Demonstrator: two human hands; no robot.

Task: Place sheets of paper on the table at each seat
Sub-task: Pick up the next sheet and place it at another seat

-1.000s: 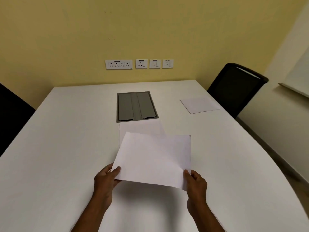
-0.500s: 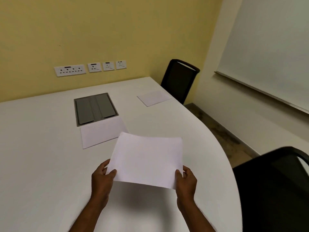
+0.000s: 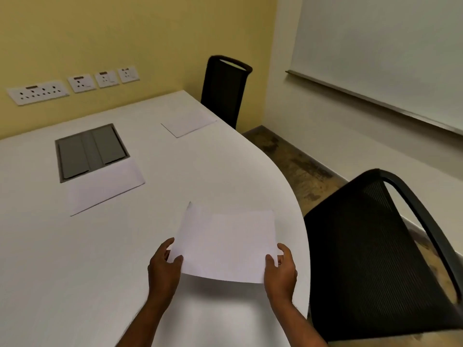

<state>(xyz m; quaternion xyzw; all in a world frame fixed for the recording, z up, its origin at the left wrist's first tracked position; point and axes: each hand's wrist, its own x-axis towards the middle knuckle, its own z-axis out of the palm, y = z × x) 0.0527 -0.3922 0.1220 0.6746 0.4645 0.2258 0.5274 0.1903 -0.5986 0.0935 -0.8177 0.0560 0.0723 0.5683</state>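
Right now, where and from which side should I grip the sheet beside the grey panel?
Probably take the sheet by its near right corner, from the curved table edge. It lies flat, so a grip needs a free edge; the far edge meets the grey panel, that corner is clear.

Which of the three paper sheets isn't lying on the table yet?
The nearest sheet, held by the left hand and right hand; the others lie flat.

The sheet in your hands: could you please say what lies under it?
The white table shows around the sheet, with a shadow below its near edge. Covered: the tabletop straight beneath, and the fingers of the left hand and right hand under it.
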